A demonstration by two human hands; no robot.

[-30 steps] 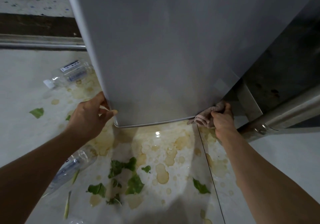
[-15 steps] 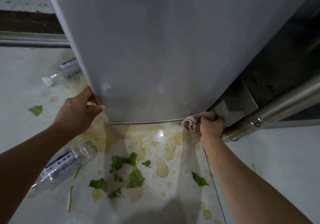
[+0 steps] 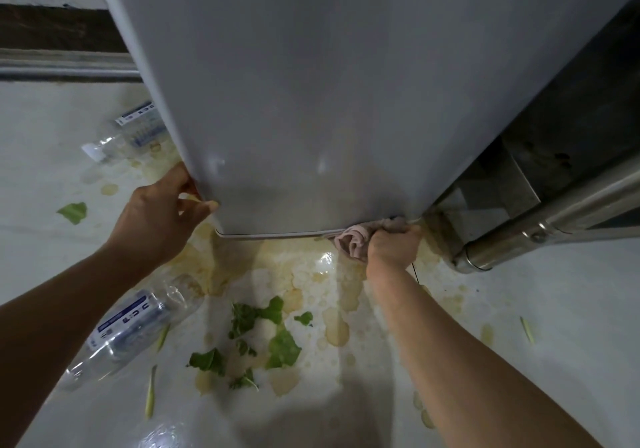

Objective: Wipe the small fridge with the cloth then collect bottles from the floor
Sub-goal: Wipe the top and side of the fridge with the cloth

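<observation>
The grey small fridge (image 3: pixel 329 94) fills the upper middle of the view, seen from above. My left hand (image 3: pixel 159 215) grips its lower left corner edge. My right hand (image 3: pixel 393 245) holds a bunched pink cloth (image 3: pixel 351 241) pressed against the fridge's bottom right edge. One clear plastic bottle (image 3: pixel 135 326) with a blue and white label lies on the floor under my left forearm. A second bottle (image 3: pixel 128 132) lies farther back, partly hidden by the fridge's left side.
The white floor (image 3: pixel 41 157) carries yellow-brown spill stains (image 3: pixel 332 323) and torn green leaves (image 3: pixel 273 340) below the fridge. A shiny metal tube (image 3: pixel 540 236) and a dark metal cabinet (image 3: pixel 575 129) stand right of the fridge. A metal rail (image 3: pixel 65 67) runs along the far left.
My right hand with the cloth has slid left along the fridge's bottom edge. My left hand keeps its hold on the left corner. The view has shifted slightly.
</observation>
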